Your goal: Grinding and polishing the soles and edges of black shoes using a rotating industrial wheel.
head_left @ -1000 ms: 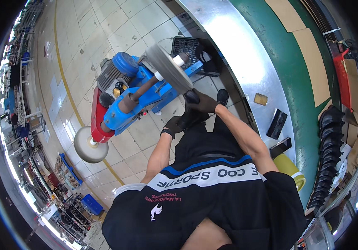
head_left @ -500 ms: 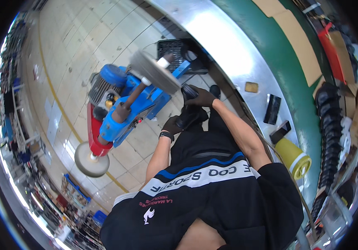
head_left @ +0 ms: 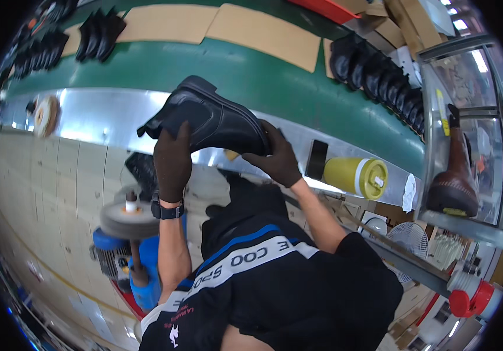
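A black leather ankle boot (head_left: pixel 222 124) lies sideways between my two gloved hands, over the metal ledge and the edge of the green belt. Its sole is turned up and away from me, the heel at upper left and the toe to the right. My left hand (head_left: pixel 173 167), in a dark brown glove, grips the shaft by its dark side panel. At the other end my right hand (head_left: pixel 279 157), gloved alike, is closed around the toe, thumb on the near side. Part of the shaft is hidden behind my left fingers.
The green belt (head_left: pixel 263 73) carries cardboard sheets (head_left: pixel 263 35) and a row of black boots (head_left: pixel 374 76). On the metal ledge (head_left: pixel 114 111) are a dark phone (head_left: pixel 317 159) and a yellow-green cup (head_left: pixel 342 174). At lower left stands a blue machine (head_left: pixel 144 289) with a buffing wheel (head_left: pixel 125 221).
I have turned from the machine's wheel to the belt and ledge. The boot, held low by the wheel before, is now raised over the ledge, still in both hands.
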Tool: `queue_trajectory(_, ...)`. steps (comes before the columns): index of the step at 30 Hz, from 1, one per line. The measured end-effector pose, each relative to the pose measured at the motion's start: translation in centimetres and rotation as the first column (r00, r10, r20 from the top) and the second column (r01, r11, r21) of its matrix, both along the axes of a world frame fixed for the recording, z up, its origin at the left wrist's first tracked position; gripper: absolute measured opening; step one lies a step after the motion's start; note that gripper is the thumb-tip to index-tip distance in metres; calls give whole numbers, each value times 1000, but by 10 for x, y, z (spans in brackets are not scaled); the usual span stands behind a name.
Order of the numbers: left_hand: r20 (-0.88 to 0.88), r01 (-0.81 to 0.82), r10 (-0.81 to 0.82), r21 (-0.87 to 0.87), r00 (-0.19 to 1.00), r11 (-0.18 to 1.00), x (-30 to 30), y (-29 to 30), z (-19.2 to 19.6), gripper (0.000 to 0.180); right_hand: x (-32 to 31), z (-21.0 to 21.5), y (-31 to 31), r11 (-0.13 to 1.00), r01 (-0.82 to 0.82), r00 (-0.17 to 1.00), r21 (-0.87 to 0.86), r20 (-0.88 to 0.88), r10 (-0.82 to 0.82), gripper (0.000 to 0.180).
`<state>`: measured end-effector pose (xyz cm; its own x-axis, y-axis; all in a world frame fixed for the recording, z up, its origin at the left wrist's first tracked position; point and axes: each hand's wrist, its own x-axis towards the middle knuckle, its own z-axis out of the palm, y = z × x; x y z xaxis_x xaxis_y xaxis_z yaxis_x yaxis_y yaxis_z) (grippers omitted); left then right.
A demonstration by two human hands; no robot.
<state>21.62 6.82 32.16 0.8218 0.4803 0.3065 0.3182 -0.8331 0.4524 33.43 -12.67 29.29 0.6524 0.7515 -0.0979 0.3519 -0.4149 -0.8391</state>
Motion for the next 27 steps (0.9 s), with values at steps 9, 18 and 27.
queue_trajectory(9,394,404,-236,-424,888,810,97,-37,36,28,210,-90,49,414,787,600,457,-721,-347,55)
queue_trajectory(18,-307,-68,-129,-555,943,829,-34,-36,-86,23,403,-241,-32,269,849,446,455,-343,-827,38)
queue_trajectory(27,-438,-174,-152,-619,886,766,-76,-43,-102,27,272,-236,-17,462,881,473,100,-216,-855,32)
